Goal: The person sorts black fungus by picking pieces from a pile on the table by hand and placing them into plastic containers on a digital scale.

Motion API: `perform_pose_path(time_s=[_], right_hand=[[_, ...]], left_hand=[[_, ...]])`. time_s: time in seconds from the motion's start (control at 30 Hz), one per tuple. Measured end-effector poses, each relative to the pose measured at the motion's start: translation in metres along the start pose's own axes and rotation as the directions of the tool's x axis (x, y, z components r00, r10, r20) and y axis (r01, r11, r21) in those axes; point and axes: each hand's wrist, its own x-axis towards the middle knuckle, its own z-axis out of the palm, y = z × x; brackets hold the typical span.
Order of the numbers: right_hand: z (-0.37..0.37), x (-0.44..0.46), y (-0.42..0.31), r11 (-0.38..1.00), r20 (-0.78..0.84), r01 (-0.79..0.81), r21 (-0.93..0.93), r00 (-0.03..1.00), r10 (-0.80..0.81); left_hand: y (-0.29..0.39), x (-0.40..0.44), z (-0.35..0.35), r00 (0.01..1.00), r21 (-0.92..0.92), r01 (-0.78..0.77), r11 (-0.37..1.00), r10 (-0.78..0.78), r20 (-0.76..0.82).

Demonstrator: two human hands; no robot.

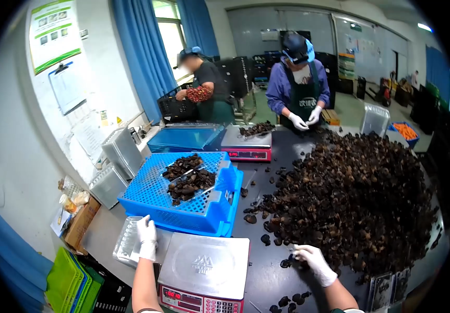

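My left hand [147, 239], in a white glove, grips the edge of a clear plastic tray [126, 244] at the top of a stack, left of the scale. The near scale [204, 264] has a bare metal plate and a lit red display. My right hand [315, 262], also gloved, is at the near left edge of a large heap of dark mushroom-like pieces [350, 198]. Its fingers are curled together; whether a piece is between them is hidden. Loose dark pieces [286, 263] lie just under the fingertips.
A blue crate [131, 195] left of centre bears filled trays [190, 185]. Behind it stands a second scale [246, 151], loaded with dark pieces. Across the table a co-worker [300, 86] in white gloves stands; another person [204, 86] holds a black crate [177, 108].
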Motion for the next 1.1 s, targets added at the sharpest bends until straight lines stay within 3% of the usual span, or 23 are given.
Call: perform_pose_path(time_s=[0.03, 0.07, 0.13, 0.2, 0.23, 0.27, 0.3, 0.33, 0.4, 0.43, 0.5, 0.53, 0.6, 0.67, 0.8, 0.83, 0.87, 0.9, 0.93, 0.97, 1.0, 1.07, 1.1], right_hand=[[-0.016, -0.019, 0.003, 1.0, -0.1, -0.017, 0.0, 0.995, 0.017], [-0.031, -0.037, 0.008, 0.999, -0.199, -0.039, 0.001, 0.979, 0.039], [-0.064, -0.067, 0.027, 0.994, -0.359, -0.007, 0.108, 0.932, 0.046], [-0.087, -0.092, 0.042, 0.99, -0.497, 0.035, 0.135, 0.867, 0.037], [-0.094, -0.102, 0.045, 0.996, -0.543, 0.015, 0.087, 0.839, 0.035], [-0.104, -0.109, 0.055, 0.996, -0.563, 0.007, 0.084, 0.826, 0.042], [-0.106, -0.117, 0.052, 1.0, -0.552, 0.015, 0.027, 0.834, 0.002], [-0.102, -0.125, 0.043, 0.999, -0.583, -0.026, 0.041, 0.811, 0.045], [-0.103, -0.142, 0.04, 0.998, -0.573, -0.008, 0.067, 0.818, 0.045], [-0.103, -0.149, 0.041, 0.997, -0.579, -0.011, 0.074, 0.813, 0.052], [-0.105, -0.159, 0.043, 0.994, -0.571, -0.001, 0.11, 0.819, 0.064], [-0.104, -0.163, 0.044, 0.994, -0.584, -0.021, 0.105, 0.808, 0.079], [-0.103, -0.169, 0.048, 1.0, -0.606, -0.01, 0.027, 0.795, 0.024], [-0.104, -0.173, 0.061, 0.944, -0.64, -0.071, -0.323, 0.751, -0.162], [-0.084, -0.174, 0.058, 0.83, -0.589, -0.063, -0.555, 0.734, -0.338], [-0.074, -0.173, 0.051, 0.758, -0.518, -0.076, -0.647, 0.774, -0.365], [-0.063, -0.169, 0.05, 0.695, -0.406, 0.019, -0.718, 0.8, -0.442], [-0.051, -0.166, 0.039, 0.701, -0.309, 0.063, -0.71, 0.867, -0.39], [-0.041, -0.163, 0.031, 0.709, -0.202, 0.107, -0.697, 0.92, -0.337], [-0.03, -0.157, 0.037, 0.665, -0.139, 0.192, -0.722, 0.901, -0.412], [-0.02, -0.152, 0.049, 0.614, -0.076, 0.276, -0.739, 0.872, -0.484], [0.001, -0.148, 0.073, 0.518, 0.027, 0.334, -0.788, 0.858, -0.513], [0.009, -0.147, 0.075, 0.516, 0.122, 0.357, -0.779, 0.893, -0.434]], left_hand=[[0.022, -0.013, -0.029, 0.999, 0.342, 0.015, 0.94, -0.026, 0.026], [0.036, -0.021, -0.049, 0.998, 0.645, 0.011, 0.764, -0.052, 0.044], [-0.053, -0.026, -0.058, 0.997, 0.718, 0.079, 0.692, -0.066, -0.047], [-0.032, -0.044, -0.085, 0.991, 0.626, 0.044, 0.779, -0.112, 0.069], [-0.036, -0.045, -0.09, 0.998, 0.5, 0.023, 0.866, -0.051, 0.043], [-0.04, -0.043, -0.096, 0.978, 0.485, 0.162, 0.859, -0.205, 0.036], [-0.04, -0.043, -0.095, 0.983, 0.391, 0.167, 0.905, -0.184, 0.006], [-0.114, -0.025, -0.095, 0.975, 0.368, 0.219, 0.904, -0.221, -0.039], [-0.058, -0.019, -0.104, 0.914, 0.329, 0.369, 0.869, -0.403, 0.041], [-0.068, -0.012, -0.109, 0.828, 0.033, 0.541, 0.84, -0.539, 0.154], [-0.053, -0.023, -0.121, 0.836, -0.138, 0.544, 0.828, -0.522, 0.166], [-0.084, -0.005, -0.126, 0.794, -0.045, 0.595, 0.802, -0.578, 0.188], [-0.089, 0.001, -0.117, 0.862, 0.127, 0.506, 0.853, -0.498, -0.09], [-0.064, 0.0, -0.11, 0.925, 0.241, 0.346, 0.907, -0.287, -0.247], [0.042, -0.051, -0.087, 0.94, 0.257, -0.036, 0.966, 0.12, -0.319], [0.062, -0.071, -0.082, 0.946, 0.233, -0.112, 0.966, 0.176, -0.273], [0.083, -0.096, -0.078, 0.954, 0.215, -0.176, 0.961, 0.22, -0.203], [0.105, -0.125, -0.076, 0.963, 0.29, -0.227, 0.93, 0.258, -0.074], [0.083, -0.137, -0.077, 0.98, 0.116, -0.197, 0.974, 0.193, 0.043], [0.064, -0.152, -0.087, 0.909, 0.164, -0.394, 0.904, 0.356, 0.218], [0.101, -0.178, -0.086, 0.783, 0.172, -0.578, 0.798, 0.482, 0.393], [0.111, -0.193, -0.092, 0.628, 0.125, -0.656, 0.745, 0.445, 0.638], [0.122, -0.199, -0.095, 0.602, 0.121, -0.639, 0.76, 0.396, 0.693]])
